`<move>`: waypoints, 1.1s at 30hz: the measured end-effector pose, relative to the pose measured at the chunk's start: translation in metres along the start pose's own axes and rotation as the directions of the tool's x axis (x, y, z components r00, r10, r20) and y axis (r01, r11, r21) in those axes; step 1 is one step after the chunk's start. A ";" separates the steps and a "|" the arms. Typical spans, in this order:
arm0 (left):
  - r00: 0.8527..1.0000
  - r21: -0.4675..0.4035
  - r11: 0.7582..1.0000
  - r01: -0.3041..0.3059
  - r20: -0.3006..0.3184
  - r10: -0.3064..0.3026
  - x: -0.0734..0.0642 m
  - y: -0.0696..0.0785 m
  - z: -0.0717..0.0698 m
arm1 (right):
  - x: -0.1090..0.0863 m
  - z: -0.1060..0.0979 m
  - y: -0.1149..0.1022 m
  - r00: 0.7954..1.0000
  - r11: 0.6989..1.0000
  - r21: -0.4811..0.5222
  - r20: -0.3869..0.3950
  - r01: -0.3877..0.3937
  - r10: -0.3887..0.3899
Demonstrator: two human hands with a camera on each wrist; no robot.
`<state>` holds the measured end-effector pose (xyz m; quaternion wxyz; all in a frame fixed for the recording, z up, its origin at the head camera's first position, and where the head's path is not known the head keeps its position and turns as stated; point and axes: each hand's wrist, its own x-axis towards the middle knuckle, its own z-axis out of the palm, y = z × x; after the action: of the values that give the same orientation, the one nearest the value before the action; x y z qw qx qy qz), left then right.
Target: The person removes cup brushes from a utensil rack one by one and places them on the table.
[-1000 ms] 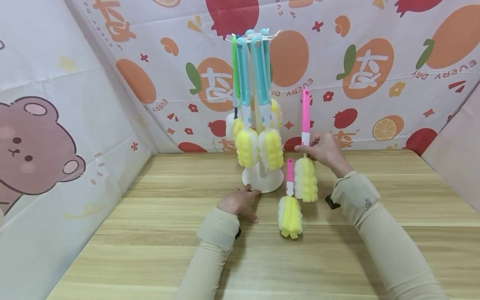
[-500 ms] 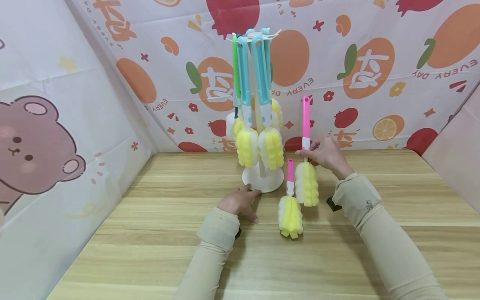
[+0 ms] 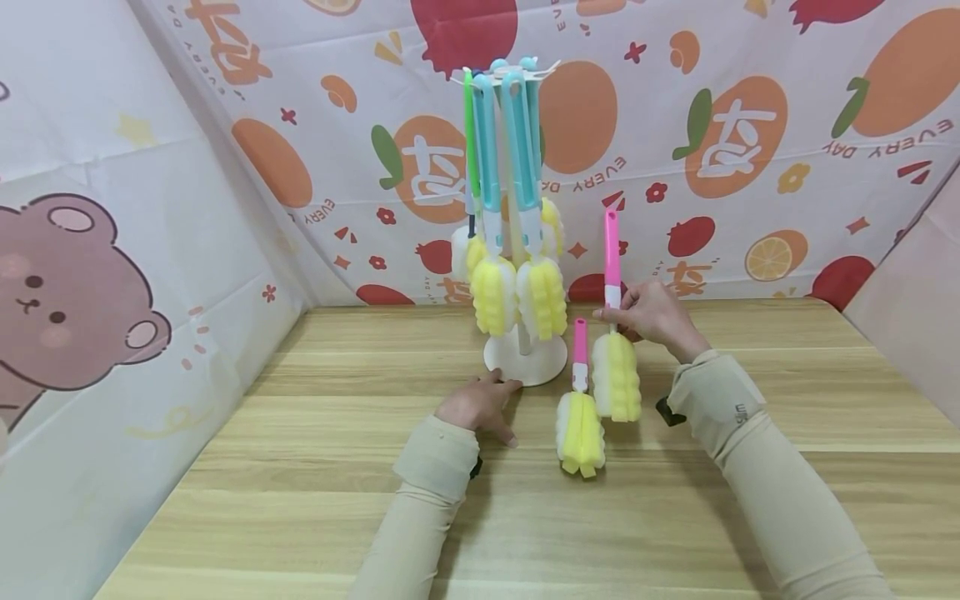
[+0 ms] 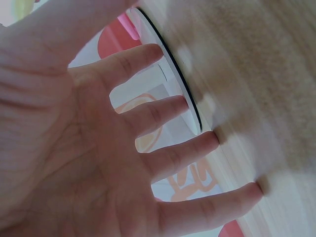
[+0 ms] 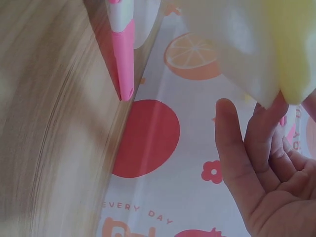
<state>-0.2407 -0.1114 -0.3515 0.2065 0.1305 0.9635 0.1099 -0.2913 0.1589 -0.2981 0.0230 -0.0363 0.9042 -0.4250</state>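
My right hand [image 3: 656,315] pinches a pink-handled sponge brush [image 3: 617,377] by the white neck, its handle pointing up and its yellow-and-white sponge head hanging below. In the right wrist view that sponge head [image 5: 291,44] covers part of the fingers. A second, smaller pink sponge brush [image 3: 581,429] lies on the table just to its left. My left hand [image 3: 477,406] has its fingers spread, fingertips on the table and at the edge of the white round base [image 3: 532,371] of a stand. In the left wrist view the fingers [image 4: 155,116] look nearly straight.
Several sponge brushes with light-blue handles [image 3: 521,142] and one with a green handle [image 3: 472,133] hang from the stand's top hooks. Behind the wooden table [image 3: 315,467] rises a fruit-print cloth [image 3: 825,217]; a bear-print cloth [image 3: 195,400] covers the left side.
My right hand has lowered the pink brush, bringing it slightly toward me and down beside the smaller brush. The left hand stays at the base.
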 end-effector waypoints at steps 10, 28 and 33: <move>1.000 0.019 1.000 -0.008 -0.002 0.008 0.000 0.000 0.000 | -0.001 0.003 0.004 0.999 1.000 0.020 0.048 -0.015 0.014; 1.000 0.014 1.000 -0.006 -0.001 0.006 -0.001 0.000 0.000 | 0.001 0.004 0.008 0.990 0.999 0.026 0.138 -0.040 0.036; 1.000 0.009 1.000 -0.004 0.000 0.004 -0.001 0.000 0.000 | 0.000 0.004 0.011 0.987 0.999 0.029 0.157 -0.044 0.039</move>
<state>-0.2398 -0.1117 -0.3509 0.2058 0.1333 0.9636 0.1061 -0.2913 0.1626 -0.3095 0.1031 -0.0502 0.8931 -0.4350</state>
